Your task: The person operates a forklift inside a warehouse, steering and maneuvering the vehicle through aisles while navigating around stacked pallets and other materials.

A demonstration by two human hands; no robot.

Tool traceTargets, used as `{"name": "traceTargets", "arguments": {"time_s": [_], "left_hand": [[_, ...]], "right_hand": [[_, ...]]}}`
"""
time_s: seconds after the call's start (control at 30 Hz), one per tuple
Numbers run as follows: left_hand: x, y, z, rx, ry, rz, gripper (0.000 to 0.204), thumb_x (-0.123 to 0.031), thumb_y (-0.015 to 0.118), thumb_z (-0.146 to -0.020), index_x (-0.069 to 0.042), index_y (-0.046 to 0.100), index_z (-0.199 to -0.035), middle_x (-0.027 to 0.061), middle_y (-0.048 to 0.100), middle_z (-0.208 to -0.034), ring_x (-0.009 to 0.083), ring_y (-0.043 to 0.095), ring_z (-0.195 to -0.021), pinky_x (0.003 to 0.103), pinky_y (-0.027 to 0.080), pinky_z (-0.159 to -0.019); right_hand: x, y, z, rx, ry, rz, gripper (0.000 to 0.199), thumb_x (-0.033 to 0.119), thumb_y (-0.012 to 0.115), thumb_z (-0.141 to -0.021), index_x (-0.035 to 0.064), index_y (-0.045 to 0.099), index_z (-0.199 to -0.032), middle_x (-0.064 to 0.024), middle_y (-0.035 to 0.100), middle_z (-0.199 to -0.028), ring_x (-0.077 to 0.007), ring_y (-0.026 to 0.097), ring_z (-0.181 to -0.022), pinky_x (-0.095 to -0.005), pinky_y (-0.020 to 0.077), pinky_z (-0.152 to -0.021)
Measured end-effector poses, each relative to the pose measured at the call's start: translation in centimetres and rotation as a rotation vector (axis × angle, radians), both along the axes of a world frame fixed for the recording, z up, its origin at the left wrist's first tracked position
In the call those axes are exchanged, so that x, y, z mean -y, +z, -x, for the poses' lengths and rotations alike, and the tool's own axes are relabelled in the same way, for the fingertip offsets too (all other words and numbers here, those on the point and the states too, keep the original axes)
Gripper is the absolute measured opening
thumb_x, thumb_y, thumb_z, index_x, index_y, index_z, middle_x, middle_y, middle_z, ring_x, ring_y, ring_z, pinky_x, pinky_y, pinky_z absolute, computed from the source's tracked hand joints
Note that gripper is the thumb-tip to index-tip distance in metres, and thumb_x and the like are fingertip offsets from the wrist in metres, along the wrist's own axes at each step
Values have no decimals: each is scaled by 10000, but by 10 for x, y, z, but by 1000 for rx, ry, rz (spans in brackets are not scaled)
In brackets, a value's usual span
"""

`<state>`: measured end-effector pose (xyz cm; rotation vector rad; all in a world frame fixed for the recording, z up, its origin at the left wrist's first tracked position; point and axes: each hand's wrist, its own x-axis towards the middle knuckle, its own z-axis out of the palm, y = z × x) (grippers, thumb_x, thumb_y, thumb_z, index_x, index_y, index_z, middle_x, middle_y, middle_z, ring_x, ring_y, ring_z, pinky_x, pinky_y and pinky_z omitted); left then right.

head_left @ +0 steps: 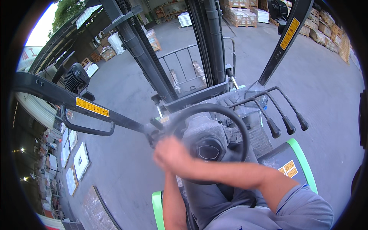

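head view | right hand [174,154], blurred, is at left side of steering wheel [209,151], grip I cannot tell | left hand [161,162], mostly hidden behind it, same

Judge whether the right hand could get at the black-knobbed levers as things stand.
Probably yes: the right hand is across at the left of the steering wheel, but nothing visible blocks the levers.
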<state>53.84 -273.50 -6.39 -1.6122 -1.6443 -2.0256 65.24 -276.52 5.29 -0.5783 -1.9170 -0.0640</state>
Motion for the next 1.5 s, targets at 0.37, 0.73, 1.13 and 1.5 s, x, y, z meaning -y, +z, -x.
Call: {"name": "traceTargets", "arguments": {"time_s": [0.37,0.73,1.13,1.5], "left_hand": [[16,20,-22,277,-47,162,421,-284,512,-1081,11,608,-797,49,545,-647,149,439,-639,363,397,-594],[43,24,-64,271,21,241,429,-281,500,-1092,10,585,-788,52,538,-636,140,438,-628,363,402,-586],[76,12,-91,109,-8,126,338,-287,520,-1081,-5,661,-961,60,672,-848,158,609,-752,356,488,-672],[92,29,-109,213,51,229,460,-301,496,-1102,15,622,-793,43,560,-637,131,458,-617,350,408,-578]], "right_hand": [[56,-17,-233,39,-207,144,139,28,746,-810,71,615,-796,-71,647,-815,-280,622,-764,-402,462,-723],[115,-42,-253,2,-152,180,185,36,812,-730,76,637,-774,-91,648,-817,-296,619,-758,-427,485,-689],[14,44,-124,-4,-48,-161,167,178,766,-786,95,639,-717,-63,598,-732,-276,595,-733,-415,438,-740],[155,-50,-301,-29,-85,176,168,72,814,-759,73,655,-814,-89,653,-826,-312,622,-779,-446,487,-737]]}}
